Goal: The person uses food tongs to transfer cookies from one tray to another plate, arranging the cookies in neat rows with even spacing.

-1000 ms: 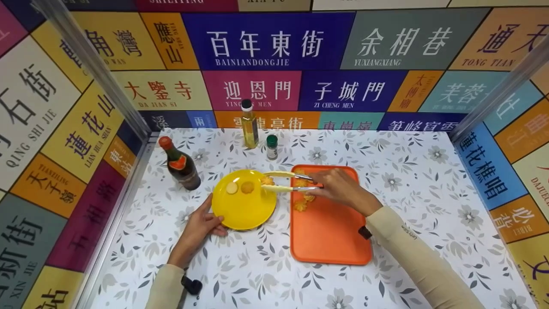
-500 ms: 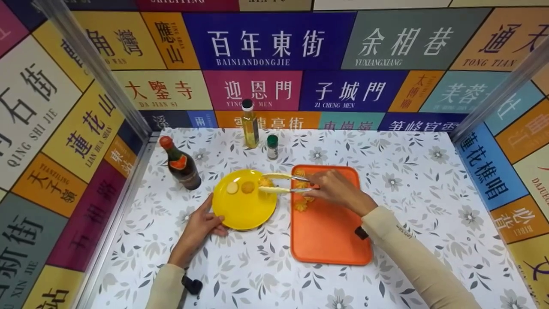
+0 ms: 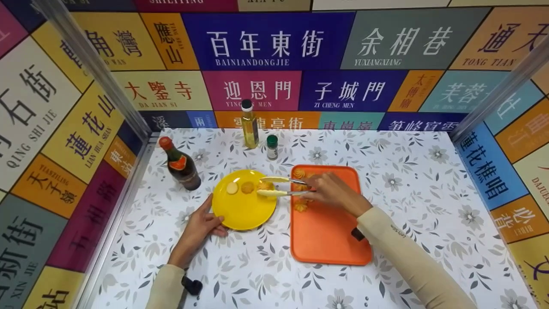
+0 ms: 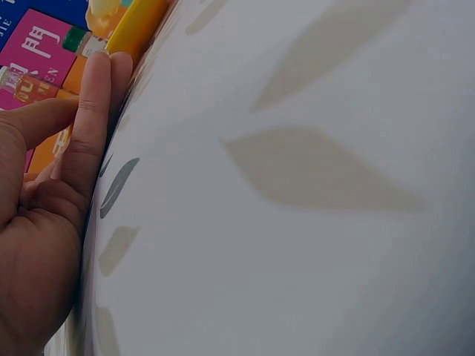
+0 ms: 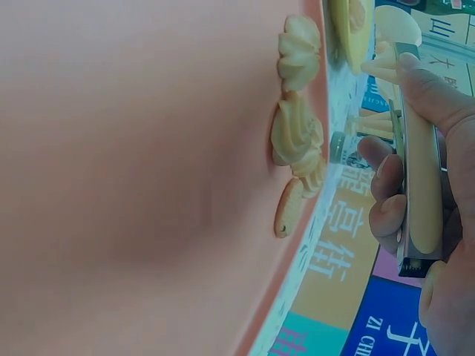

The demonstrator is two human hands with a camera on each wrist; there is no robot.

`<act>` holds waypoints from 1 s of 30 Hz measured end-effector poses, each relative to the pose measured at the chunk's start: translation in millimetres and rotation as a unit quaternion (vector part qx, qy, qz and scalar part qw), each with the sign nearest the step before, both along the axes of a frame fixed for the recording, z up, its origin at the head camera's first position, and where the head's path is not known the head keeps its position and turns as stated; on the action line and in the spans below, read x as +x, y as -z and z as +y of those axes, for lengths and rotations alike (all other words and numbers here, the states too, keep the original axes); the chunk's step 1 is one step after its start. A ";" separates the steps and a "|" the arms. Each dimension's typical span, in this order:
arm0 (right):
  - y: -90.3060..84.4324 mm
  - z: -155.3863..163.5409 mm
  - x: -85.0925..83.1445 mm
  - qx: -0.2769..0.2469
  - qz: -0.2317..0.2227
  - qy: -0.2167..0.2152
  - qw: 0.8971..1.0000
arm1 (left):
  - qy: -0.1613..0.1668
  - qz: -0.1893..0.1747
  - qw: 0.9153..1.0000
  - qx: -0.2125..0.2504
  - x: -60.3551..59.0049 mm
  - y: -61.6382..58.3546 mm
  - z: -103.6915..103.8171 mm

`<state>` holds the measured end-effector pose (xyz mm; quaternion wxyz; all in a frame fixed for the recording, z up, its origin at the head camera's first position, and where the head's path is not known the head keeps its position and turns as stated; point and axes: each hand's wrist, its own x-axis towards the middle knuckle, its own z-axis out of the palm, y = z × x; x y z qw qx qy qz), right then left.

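Note:
My right hand (image 3: 332, 193) grips pale yellow tongs (image 3: 281, 186), whose tips reach over the right part of a yellow plate (image 3: 244, 210) and pinch a cookie (image 3: 265, 186). Two more cookies (image 3: 240, 187) lie on the plate. My left hand (image 3: 200, 223) rests on the table with straight fingers touching the plate's near-left rim; the left wrist view shows the fingers (image 4: 93, 111) against the rim (image 4: 137, 26). Several swirl cookies (image 5: 297, 133) lie on the orange tray (image 3: 326, 231) under and beside my right hand (image 5: 423, 200).
A dark sauce bottle (image 3: 180, 165) stands left of the plate. An oil bottle (image 3: 249, 124) and a small green-capped jar (image 3: 272, 147) stand at the back. Colourful sign panels wall the floral-cloth table (image 3: 407, 180) on three sides.
My right hand and the tongs have moved a little to the left, carrying the pinched cookie further over the plate. The left hand has stayed put.

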<state>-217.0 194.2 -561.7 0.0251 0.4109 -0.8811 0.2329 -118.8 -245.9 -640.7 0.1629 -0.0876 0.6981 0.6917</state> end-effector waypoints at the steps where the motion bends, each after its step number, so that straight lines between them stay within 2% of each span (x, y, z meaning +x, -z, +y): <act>1: 0.6 -0.8 -0.6 0.002 -0.004 0.003 1.000 | 0.001 0.000 1.000 -0.001 -0.1 -0.2 -0.1; 17: 2.3 -7.2 -1.9 0.008 -0.036 0.010 0.999 | -0.004 -0.029 1.000 -0.010 -1.5 0.4 -1.2; 30: 5.1 -9.3 -2.6 0.014 -0.026 0.004 1.000 | 0.006 0.007 1.000 0.004 -0.8 0.7 -0.2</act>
